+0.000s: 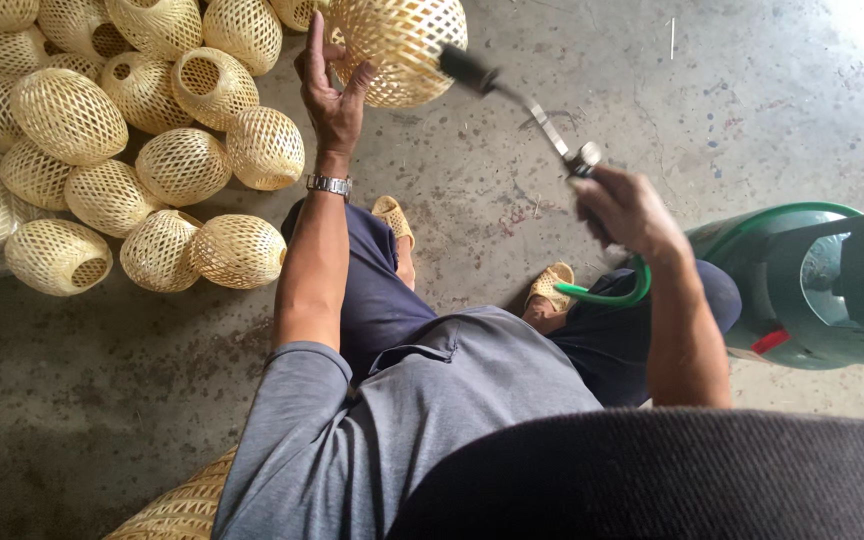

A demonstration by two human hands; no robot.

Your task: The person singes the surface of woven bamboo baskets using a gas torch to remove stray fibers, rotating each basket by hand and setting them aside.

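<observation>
At upper centre of the head view, the left hand [332,85] is raised with fingers spread open, fingertips touching the side of 1 woven bamboo lampshade [399,45] and supporting it above the concrete floor [652,120]. A metal wristwatch [329,184] sits on the left wrist. The right hand [627,210] is closed around the handle of a gas torch [522,100]; the torch's dark nozzle lies against the right side of the held lampshade. A green hose [607,295] runs from below the right hand toward a green gas cylinder [817,285] lying at the right edge. A pile of woven bamboo lampshades [112,140] rests on the floor at upper left, well apart from the cylinder. Both feet wear woven sandals [392,215] between the 2 arms.
</observation>
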